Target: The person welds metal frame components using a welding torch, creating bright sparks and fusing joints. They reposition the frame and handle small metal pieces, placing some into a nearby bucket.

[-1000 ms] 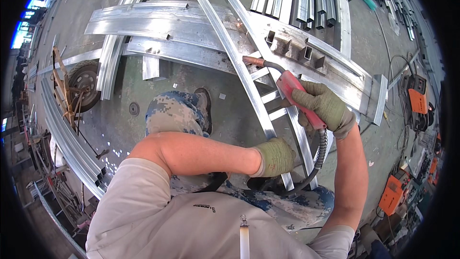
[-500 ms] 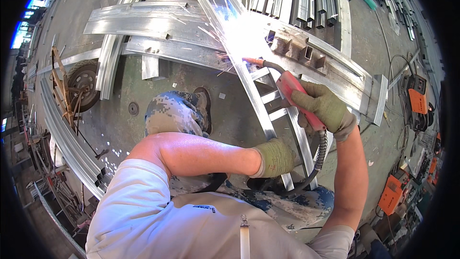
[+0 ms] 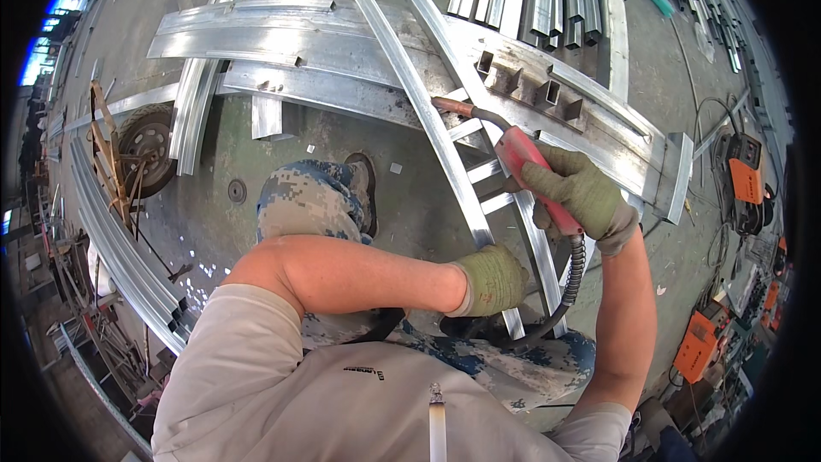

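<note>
The gloved right hand point(image 3: 577, 192) is wrapped around the red handle of a welding torch point(image 3: 532, 167), thumb along its upper side, with the coppery nozzle point(image 3: 455, 107) pointing away to the left over the near rail of a ladder-like metal frame point(image 3: 463, 190); whether the tip touches the metal cannot be told. The gloved left hand point(image 3: 494, 281) rests over the same rail close to its lower end, knuckles up and fingers out of sight, so how tightly they close cannot be told. The frame lies across broad metal beams point(image 3: 342, 90) above the floor point(image 3: 333, 133).
</note>
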